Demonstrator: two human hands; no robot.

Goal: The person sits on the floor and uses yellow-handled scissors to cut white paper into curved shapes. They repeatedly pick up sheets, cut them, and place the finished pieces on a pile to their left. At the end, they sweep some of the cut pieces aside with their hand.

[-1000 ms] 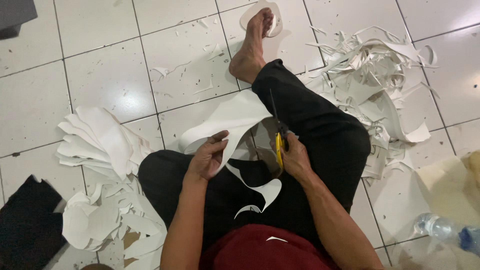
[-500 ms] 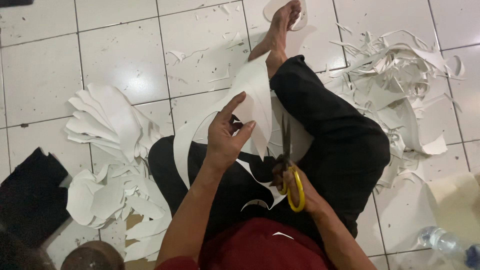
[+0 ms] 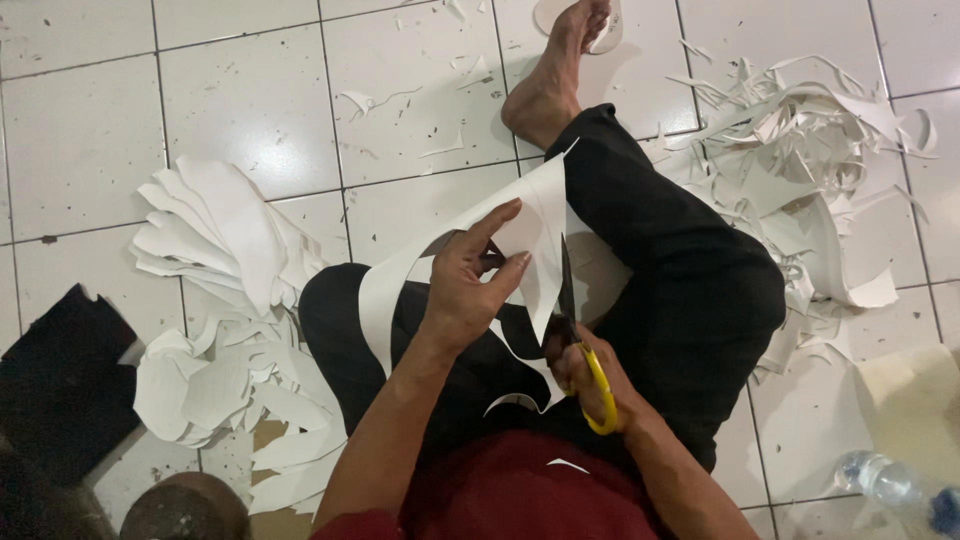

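Two hands at work: left hand (image 3: 470,290) and right hand (image 3: 590,375), both over the lap of the seated person.
Left hand: fingers curled, thumb raised, pinching the white sheet (image 3: 535,235) from above; closed on the sheet, not fully clenched.
Right hand: wrapped through the yellow handles of the scissors (image 3: 580,345); blades pointed up and away into the sheet's lower edge. Blade gap could not be read, too narrow and dark.
Sheet position: held upright above the left knee, its pointed tip near the bare foot (image 3: 550,85), a long curved strip trailing down toward the lap.
Change over the last second: sheet was rotated and lifted; one second earlier it lay lower, across the thigh, with both hands close together on it. Half a second earlier the left hand had already risen with the sheet. Scissors moved from beside the left hand to below it.
Reading of change: judged a re-grip to present a new stretch of outline to the blades; cutting appeared under way, curved contour partly freed.
Cut pieces: stack of white shaped pieces (image 3: 215,240) on the tiles at the person's left, more loose ones (image 3: 210,390) nearer the knee.
Offcuts: tangled pile of scraps (image 3: 800,140) on the right, well apart from the stack.
Other items: clear plastic bottle (image 3: 885,485) at lower right; dark cloth (image 3: 60,370) at lower left.
Floor: white tiles (image 3: 240,100), speckled with small paper bits.
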